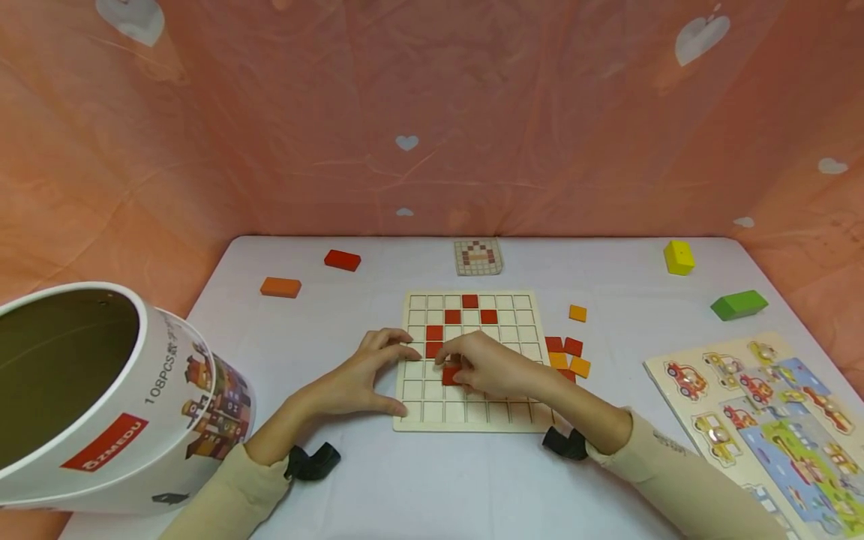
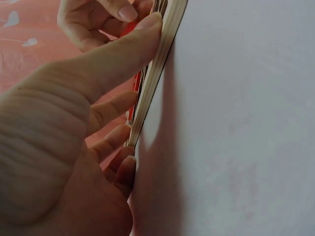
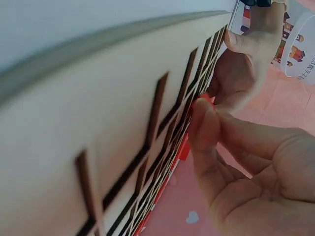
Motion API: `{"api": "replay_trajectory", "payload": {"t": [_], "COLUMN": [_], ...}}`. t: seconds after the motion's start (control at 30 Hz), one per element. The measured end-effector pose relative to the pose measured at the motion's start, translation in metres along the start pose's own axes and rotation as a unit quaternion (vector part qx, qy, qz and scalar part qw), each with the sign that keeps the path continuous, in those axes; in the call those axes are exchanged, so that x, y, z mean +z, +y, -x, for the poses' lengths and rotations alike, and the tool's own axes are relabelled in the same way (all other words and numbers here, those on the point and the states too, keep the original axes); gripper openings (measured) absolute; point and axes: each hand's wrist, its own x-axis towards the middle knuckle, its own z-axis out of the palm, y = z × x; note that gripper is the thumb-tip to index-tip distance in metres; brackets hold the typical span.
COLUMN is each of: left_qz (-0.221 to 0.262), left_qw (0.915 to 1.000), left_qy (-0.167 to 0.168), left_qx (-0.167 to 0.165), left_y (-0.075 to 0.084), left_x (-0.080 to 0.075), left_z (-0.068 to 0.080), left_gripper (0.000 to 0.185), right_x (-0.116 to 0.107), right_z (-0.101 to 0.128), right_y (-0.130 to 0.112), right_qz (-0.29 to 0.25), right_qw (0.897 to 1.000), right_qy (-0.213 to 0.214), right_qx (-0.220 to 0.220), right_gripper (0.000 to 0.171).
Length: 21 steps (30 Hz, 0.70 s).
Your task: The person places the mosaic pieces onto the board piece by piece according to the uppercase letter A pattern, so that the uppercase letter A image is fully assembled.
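Head view: grid board (image 1: 472,420) on table (image 1: 418,480), left hand (image 1: 358,382) braced at its left edge, fingers straight-ish, thumb (image 2: 123,54) pressing the rim, holding nothing. Right hand (image 1: 486,367) over board middle, pinching a red tile (image 1: 449,375). Right wrist view confirms the fingertips (image 3: 204,123) pinch on the tile (image 3: 204,100); head view alone shows loose tiles (image 1: 567,356) right of that hand.

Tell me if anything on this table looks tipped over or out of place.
The big white tub at the left edge lies on its side, open mouth toward the camera. The grid board sits flat and square, with spare tiles loose beside it.
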Motion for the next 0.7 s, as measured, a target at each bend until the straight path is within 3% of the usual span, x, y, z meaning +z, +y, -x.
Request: {"api": "replay_trajectory", "payload": {"t": [0.13,0.23,0.4,0.53,0.7], "left_qz": [-0.002,-0.004,-0.004,-0.004,-0.004], "left_qw": [1.0,1.0,1.0,1.0,1.0], "left_qy": [0.0,0.001,0.0,0.002,0.003], "left_qx": [0.006,0.008,0.005,0.003,0.003], "left_y": [0.0,-0.001,0.001,0.001,0.001], "left_x": [0.0,0.0,0.0,0.0,0.0], "left_z": [0.0,0.0,-0.001,-0.001,-0.001], "left_gripper": [0.068,0.068,0.068,0.068,0.068], "right_x": [0.002,0.001,0.0,0.005,0.017], "right_z": [0.006,0.015,0.041,0.057,0.058], "right_y": [-0.001,-0.004,-0.014,-0.019,-0.017], "right_qz": [0.07,0.152,0.276,0.298,0.291], "right_qw": [0.997,0.987,0.961,0.952,0.954], "right_qy": [0.029,0.05,0.003,-0.061,-0.079], "right_qx": [0.0,-0.003,0.003,0.007,0.005], "right_gripper": [0.026,0.031,0.064,0.087,0.091]}}
